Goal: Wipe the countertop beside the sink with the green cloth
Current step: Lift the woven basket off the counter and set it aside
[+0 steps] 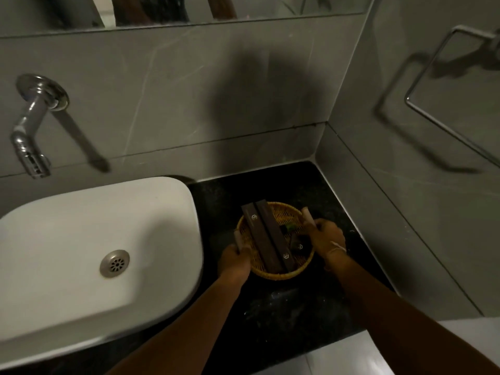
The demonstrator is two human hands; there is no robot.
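A round yellow woven basket (pixel 289 273) sits on the black countertop (pixel 284 315) to the right of the white sink (pixel 89 255). Two long brown boxes (pixel 266 236) lie across the basket, with a small dark packet and something greenish beside them. My left hand (pixel 234 259) grips the basket's left rim. My right hand (pixel 326 236) grips its right rim. Whether the basket rests on the counter or is lifted I cannot tell. No green cloth is clearly in view.
A chrome tap (pixel 32 125) juts from the grey wall above the sink. The grey side wall carries a chrome towel ring (pixel 443 85) at the right. A mirror (pixel 189 9) runs along the top. The counter's front edge lies near the bottom.
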